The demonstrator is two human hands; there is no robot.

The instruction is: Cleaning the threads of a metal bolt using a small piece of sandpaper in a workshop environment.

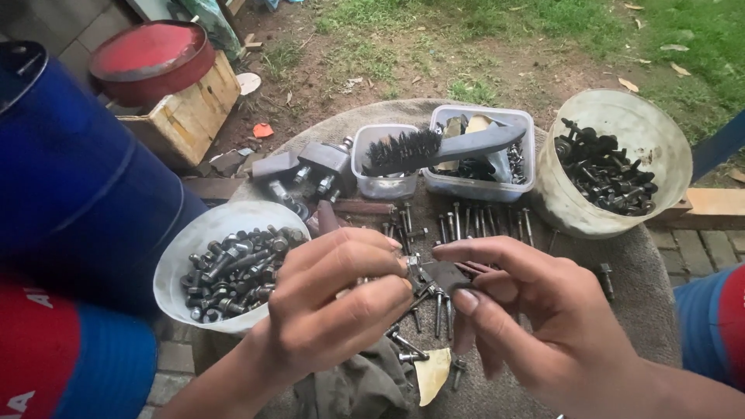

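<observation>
My left hand [330, 299] pinches a small metal nut or washer [412, 264] at its fingertips, over the grey cloth-covered stump [636, 271]. My right hand [528, 310] holds a dark flat piece [446, 275] between thumb and fingers, almost touching the left hand's fingertips. Loose bolts [466, 221] lie in a row on the cloth just beyond both hands, and more bolts [434, 306] lie under them.
A white bowl [180, 256] of bolts sits left; a white bucket [621, 217] of dark bolts stands right. A wire brush [442, 147] rests across two clear tubs [384, 186]. A grey metal part [310, 167] lies behind. A blue drum [70, 186] stands at left.
</observation>
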